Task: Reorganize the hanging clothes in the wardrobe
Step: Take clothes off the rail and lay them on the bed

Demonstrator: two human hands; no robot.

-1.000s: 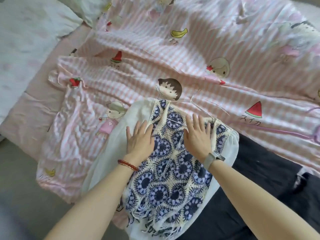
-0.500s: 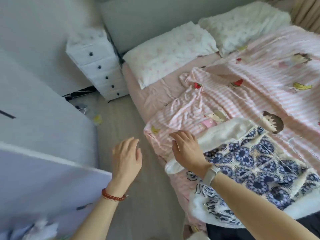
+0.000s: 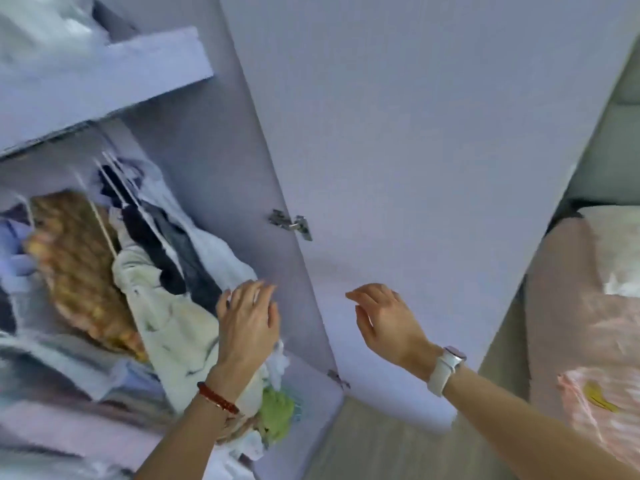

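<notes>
The lilac wardrobe (image 3: 239,161) stands open, its view tilted and blurred. Several garments hang inside on thin hangers: an orange-yellow knit (image 3: 79,268), a cream top (image 3: 173,327), dark clothes (image 3: 166,244) and a white garment (image 3: 221,251). My left hand (image 3: 247,320), with a red bead bracelet, reaches in with fingers spread, over the cream top and the white garment; it holds nothing. My right hand (image 3: 386,317), with a white watch on the wrist, hovers open in front of the wardrobe door (image 3: 415,133).
A shelf (image 3: 104,74) with pale bundles sits above the hanging rail. A green item (image 3: 275,414) and folded clothes lie at the wardrobe's bottom. The pink striped bedding (image 3: 595,341) is at the right, with floor (image 3: 381,452) between bed and wardrobe.
I have turned from the bed to the wardrobe. Both hands left the blue crocheted garment on the bed and now reach toward the hanging clothes, empty.
</notes>
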